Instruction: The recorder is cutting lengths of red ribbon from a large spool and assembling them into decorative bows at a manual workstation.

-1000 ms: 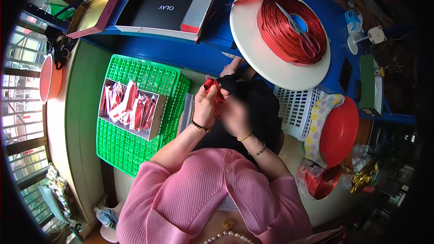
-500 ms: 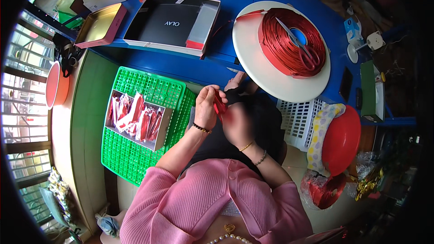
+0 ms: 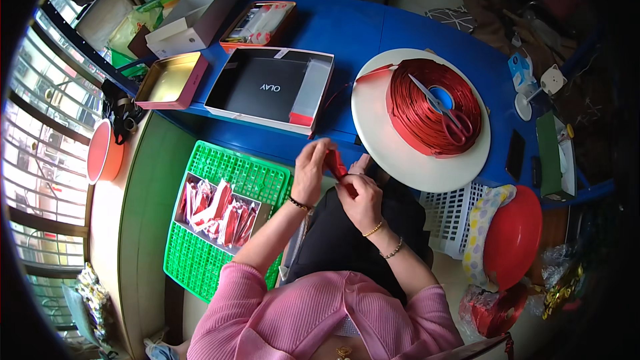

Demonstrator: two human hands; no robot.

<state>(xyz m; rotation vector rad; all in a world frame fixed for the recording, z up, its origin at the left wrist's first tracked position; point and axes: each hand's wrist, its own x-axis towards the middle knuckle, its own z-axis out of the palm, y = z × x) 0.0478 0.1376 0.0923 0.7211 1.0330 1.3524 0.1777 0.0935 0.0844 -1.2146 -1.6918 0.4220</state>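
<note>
Above my lap, my left hand (image 3: 310, 173) is closed, pinching the upper end of a folded red ribbon (image 3: 336, 165). My right hand (image 3: 361, 205) grips the ribbon's lower end, so it spans between the two hands. Its exact fold is partly hidden by my fingers. To the left, a box (image 3: 261, 215) packed with several red-and-white wrapped pieces (image 3: 217, 210) rests on an upturned green plastic basket (image 3: 207, 279). To the upper right, a large roll of red ribbon (image 3: 417, 120) lies on a round white board (image 3: 373, 110), with scissors (image 3: 440, 108) on top.
A blue table (image 3: 340, 23) carries a black-lined box (image 3: 257, 90), a gold-lined tray (image 3: 170, 83), a white box (image 3: 193, 23) and a phone (image 3: 515, 150). At right stand a white basket (image 3: 443, 217) and a red basin (image 3: 517, 237). An orange basin (image 3: 105, 153) sits at far left.
The view has tilted, so the table and basket appear lower. My right hand, blurred before, now pinches the ribbon's lower end, and the ribbon stretches between both hands.
</note>
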